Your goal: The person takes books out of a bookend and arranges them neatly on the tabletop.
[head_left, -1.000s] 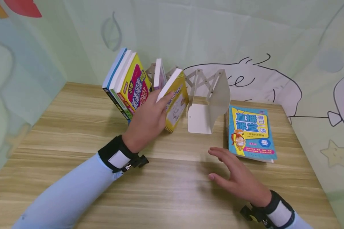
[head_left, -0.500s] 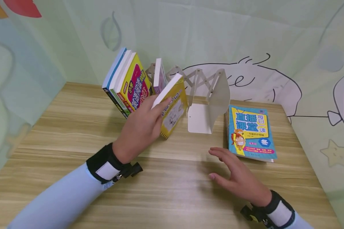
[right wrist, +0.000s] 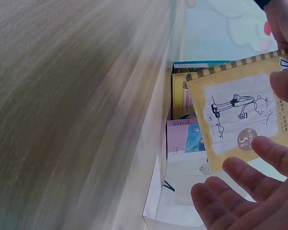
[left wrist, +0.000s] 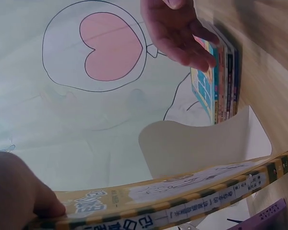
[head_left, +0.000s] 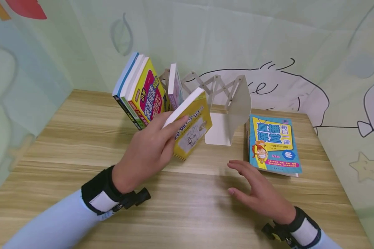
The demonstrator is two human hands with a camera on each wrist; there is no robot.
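- One wooden table (head_left: 187, 214) is shown beneath; with the head view read as a dial, the metal bookend (head_left: 241, 100) is set at 2 o'clock and should be given clearance.
- Yellow book (head_left: 190, 134), at dial centre: a steady slant is advised, so that the purple book (head_left: 176, 89), at 11 o'clock, is not brushed. Its long axis is inclined from 11 (title end) to 5 (foot); its front is turned toward 4.
- Left hand (head_left: 146, 148), at 8: the title end is gripped; firm pressure is advised.
- Right hand (head_left: 260, 197), between 4 and 5: fingers loosely curved, nothing grasped.
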